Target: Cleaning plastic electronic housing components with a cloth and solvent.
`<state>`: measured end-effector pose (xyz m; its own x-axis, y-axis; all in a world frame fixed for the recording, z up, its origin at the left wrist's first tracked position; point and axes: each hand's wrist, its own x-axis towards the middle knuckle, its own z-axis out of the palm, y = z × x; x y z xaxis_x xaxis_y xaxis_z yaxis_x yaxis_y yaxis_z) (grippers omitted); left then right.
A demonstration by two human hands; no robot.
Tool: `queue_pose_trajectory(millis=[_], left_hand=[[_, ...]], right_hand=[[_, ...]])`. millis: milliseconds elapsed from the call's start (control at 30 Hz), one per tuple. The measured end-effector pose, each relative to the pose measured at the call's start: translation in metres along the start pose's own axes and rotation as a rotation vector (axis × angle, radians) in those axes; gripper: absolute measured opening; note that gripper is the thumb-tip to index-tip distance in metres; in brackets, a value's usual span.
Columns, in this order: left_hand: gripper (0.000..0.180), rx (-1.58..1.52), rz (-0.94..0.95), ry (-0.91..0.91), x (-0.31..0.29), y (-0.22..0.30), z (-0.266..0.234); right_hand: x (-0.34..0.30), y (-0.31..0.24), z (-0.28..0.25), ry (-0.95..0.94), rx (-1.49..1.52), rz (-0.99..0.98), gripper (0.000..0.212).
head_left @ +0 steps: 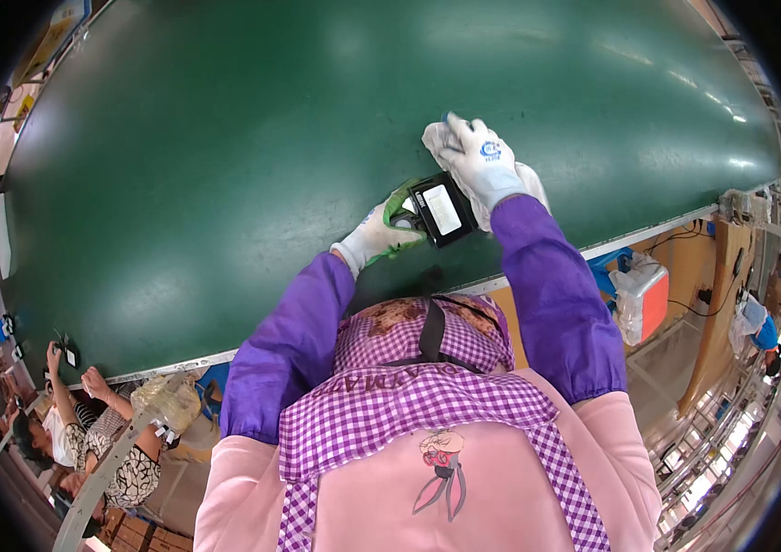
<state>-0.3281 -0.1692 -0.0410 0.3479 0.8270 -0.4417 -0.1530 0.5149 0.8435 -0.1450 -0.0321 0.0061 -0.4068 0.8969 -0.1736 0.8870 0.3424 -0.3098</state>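
My left hand (379, 235), in a white glove with a green palm, grips a black boxy device (429, 226) by its left side. A white label (442, 210) covers much of the device's upper face. Just beyond and to the right, my right hand (486, 158) wears a white glove and is closed over a white cloth (530, 189). The cloth spreads out on both sides of that hand, and its near part lies against the device's right edge. My right fingertips are partly hidden in the cloth's folds.
A long green table (252, 120) with a pale metal edge stretches before me. Past its near edge on the right sits a red and white box-like thing (645, 299) in plastic, near black cables. At the far left, a co-worker's hands (53, 355) are near a small dark device (70, 354).
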Motion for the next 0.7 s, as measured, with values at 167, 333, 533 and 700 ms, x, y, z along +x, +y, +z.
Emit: queue_pose_trajectory(millis=[167,333,533,700], left_hand=[[0.086,0.066,-0.061,0.007,0.000,0.004,0.001],[0.088,0.070,0.064,0.011,-0.005,0.000,-0.002],[0.090,-0.024,0.066,0.063,0.005,-0.010,0.008],[0.088,-0.090,0.132,0.153,-0.002,-0.019,0.010]], right_hand=[[-0.024,0.021,0.012,-0.093,0.086,-0.024,0.034],[-0.087,-0.040,0.042,0.020,0.103,-0.124,0.021],[-0.039,-0.026,0.052,0.270,0.105,-0.050,0.023],[-0.115,-0.032,0.068,0.327,0.143,-0.233,0.018]])
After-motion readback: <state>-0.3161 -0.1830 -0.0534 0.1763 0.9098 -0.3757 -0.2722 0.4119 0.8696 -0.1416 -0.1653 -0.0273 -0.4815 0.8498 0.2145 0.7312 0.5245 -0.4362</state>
